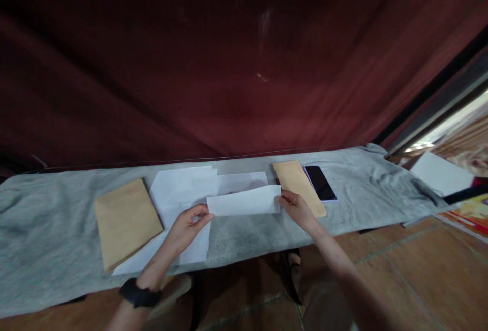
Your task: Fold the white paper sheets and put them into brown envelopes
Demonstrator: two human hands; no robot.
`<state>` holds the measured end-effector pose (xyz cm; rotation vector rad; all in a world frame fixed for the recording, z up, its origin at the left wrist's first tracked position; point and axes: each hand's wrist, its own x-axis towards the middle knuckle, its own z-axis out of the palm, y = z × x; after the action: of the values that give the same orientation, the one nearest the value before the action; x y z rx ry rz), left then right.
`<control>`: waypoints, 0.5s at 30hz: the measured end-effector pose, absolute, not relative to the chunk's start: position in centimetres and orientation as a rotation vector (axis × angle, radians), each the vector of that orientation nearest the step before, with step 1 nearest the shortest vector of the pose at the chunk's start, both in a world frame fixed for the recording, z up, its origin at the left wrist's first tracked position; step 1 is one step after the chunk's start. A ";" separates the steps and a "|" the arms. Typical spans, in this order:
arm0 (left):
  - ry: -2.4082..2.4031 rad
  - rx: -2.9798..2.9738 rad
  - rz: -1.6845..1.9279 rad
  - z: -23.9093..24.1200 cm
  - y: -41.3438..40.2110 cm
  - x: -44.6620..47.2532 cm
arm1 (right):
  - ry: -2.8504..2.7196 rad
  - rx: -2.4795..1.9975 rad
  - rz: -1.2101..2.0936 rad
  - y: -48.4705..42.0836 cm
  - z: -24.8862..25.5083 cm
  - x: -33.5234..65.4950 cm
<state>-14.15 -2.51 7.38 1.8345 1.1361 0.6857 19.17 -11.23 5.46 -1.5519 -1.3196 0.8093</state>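
A long, narrow piece of folded white paper (244, 202) is stretched between my two hands, above the grey cloth. My left hand (187, 227) pinches its left end between thumb and fingers. The right end is gripped by my right hand (297, 207), beside a brown envelope (299, 181) lying on the cloth. Behind the held paper lies another white sheet (242, 180), partly covered by it. Loose white sheets (179, 186) spread out under and around my left hand. Farther left, a stack of brown envelopes (127, 224) rests partly on those sheets.
A phone (321, 183) lies right of the single envelope. Grey cloth (244, 242) covers the narrow bench, with a dark red curtain (229, 77) hanging behind it. At the far right are a white box-like object (440, 172) and a colourful printed sheet (468, 214). The floor (404, 260) is tiled.
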 end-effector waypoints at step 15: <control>0.805 2.129 0.225 5.6 -3.8 -14.2 | -1.753 -1.391 1.348 -14.6 6.0 20.1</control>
<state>-14.21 -3.77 5.56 2.1292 0.8054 0.2246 20.12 -14.57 5.97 -1.3913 -1.7535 1.3482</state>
